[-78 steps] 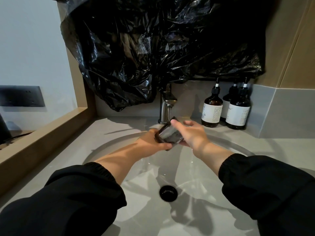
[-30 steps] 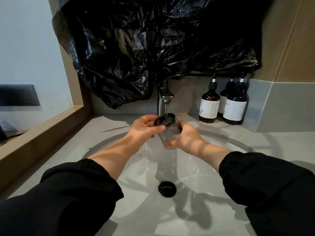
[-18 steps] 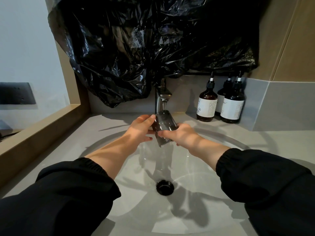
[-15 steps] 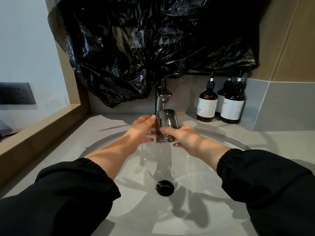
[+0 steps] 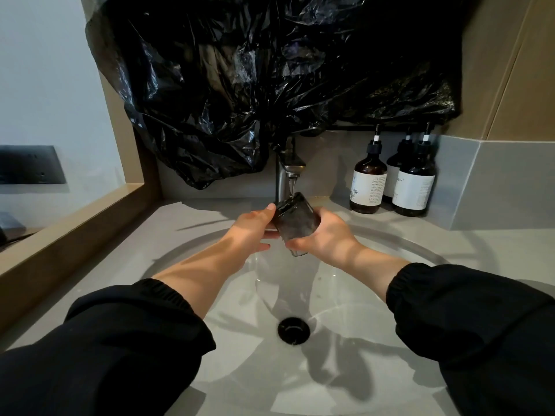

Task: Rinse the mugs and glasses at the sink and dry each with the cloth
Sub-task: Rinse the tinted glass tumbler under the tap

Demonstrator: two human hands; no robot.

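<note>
A dark smoked glass [image 5: 295, 222] is tilted under the running tap [image 5: 287, 172], its rim up toward the water stream. My right hand [image 5: 326, 237] grips the glass round its lower part from the right. My left hand [image 5: 255, 228] touches the rim side, thumb on the upper edge and fingers stretched beside it. Both hands are over the round grey sink basin [image 5: 375, 325]. No cloth or mug is in view.
Three brown pump bottles [image 5: 368, 184] stand on the counter right of the tap. A black plastic sheet [image 5: 255, 85] hangs over the wall behind the tap. The black drain [image 5: 293, 330] sits mid-basin. A wooden ledge [image 5: 75, 235] borders the left.
The glass has tipped so its rim leans left under the stream. My left thumb has moved up onto the rim. My right hand has kept its grip.
</note>
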